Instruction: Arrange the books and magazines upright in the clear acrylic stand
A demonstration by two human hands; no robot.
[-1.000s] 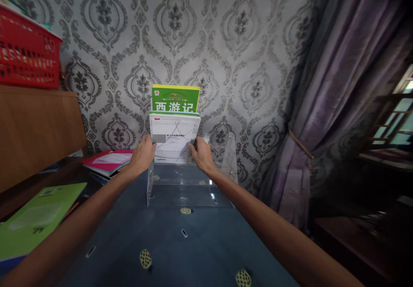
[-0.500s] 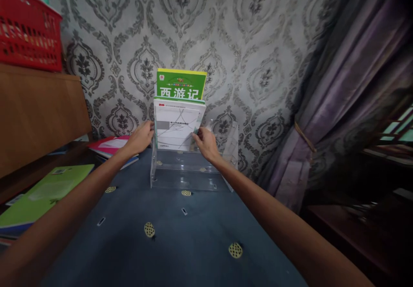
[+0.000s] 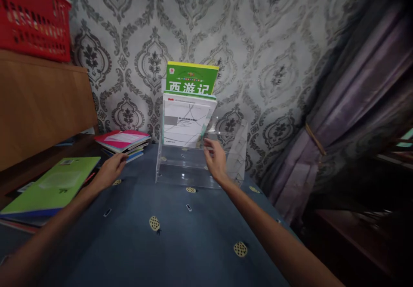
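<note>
A clear acrylic stepped rack (image 3: 196,176) stands on the table against the wall. Upright in its left part are a white book (image 3: 183,123) in front and a green book with a yellow top edge (image 3: 193,74) behind it. My right hand (image 3: 215,158) is in front of the rack, just right of and below the white book, fingers loosely apart and holding nothing. My left hand (image 3: 112,168) hovers over the table, open, its fingertips near a stack of books with a pink one (image 3: 124,137) on top.
Left of my left hand lies a pile topped by a light green book (image 3: 60,181). A red plastic basket (image 3: 35,24) sits on a wooden cabinet (image 3: 45,110) at the upper left. A purple curtain (image 3: 325,123) hangs at the right. Blue patterned cloth (image 3: 193,244) covers the table.
Both hands have come off the sides of the white book. My left hand has moved left and down toward the pink-topped stack; my right hand has drawn back slightly. The books stay upright in the rack.
</note>
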